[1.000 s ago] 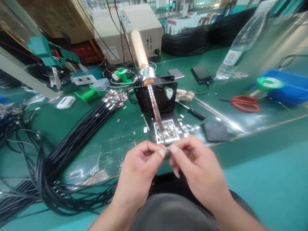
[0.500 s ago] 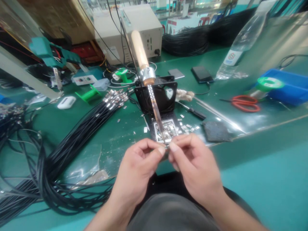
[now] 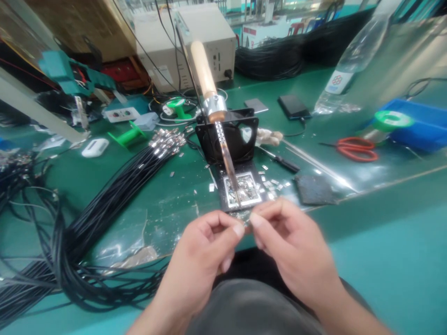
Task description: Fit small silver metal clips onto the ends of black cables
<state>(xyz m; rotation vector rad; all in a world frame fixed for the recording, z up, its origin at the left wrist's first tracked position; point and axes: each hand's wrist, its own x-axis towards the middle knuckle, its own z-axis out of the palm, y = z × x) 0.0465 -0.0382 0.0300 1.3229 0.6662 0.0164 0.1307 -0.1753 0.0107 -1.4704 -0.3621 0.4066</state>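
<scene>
My left hand (image 3: 213,251) is closed, thumb against fingertips, close to the bench's front edge. Across a narrow gap my right hand (image 3: 286,246) makes a similar pinch. Whatever sits between the fingertips is too small and blurred to name. Just beyond them, the tip of a soldering iron (image 3: 228,163) with a wooden handle points down, the iron leaning on a black fan frame (image 3: 240,139). Below the tip lies a white-rimmed tray (image 3: 256,201) full of small metal bits. Loose metal pieces (image 3: 274,182) are scattered to its right.
A thick bundle of black cables (image 3: 104,200) with metal ends covers the left. On the right are red-handled scissors (image 3: 358,149), a solder spool (image 3: 391,122), a blue bin (image 3: 422,125) and a dark flat block (image 3: 316,190). A plastic bottle (image 3: 344,79) stands behind.
Both hands have come slightly down and back towards me, away from the iron's tip, so more of the tray shows. The fingers remain pinched.
</scene>
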